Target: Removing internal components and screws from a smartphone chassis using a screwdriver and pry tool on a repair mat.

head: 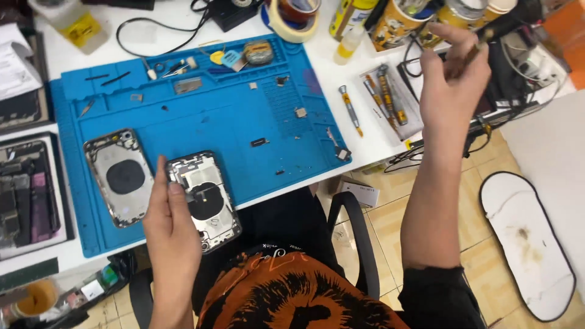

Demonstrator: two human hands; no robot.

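Observation:
My left hand grips the left edge of an opened phone housing, thumb on its inner side, at the front edge of the blue work mat. A second opened phone housing with a round black coil lies just left of it on the mat. Raised over the right end of the table, my right hand is closed on a thin dark tool near a cluster of jars and cables. Small screws and parts dot the mat.
Screwdrivers lie on a white pad right of the mat. Tape rolls, bottles and jars line the back. Trays with phone parts sit at left. A black chair arm and tiled floor are below; a white oval board lies at right.

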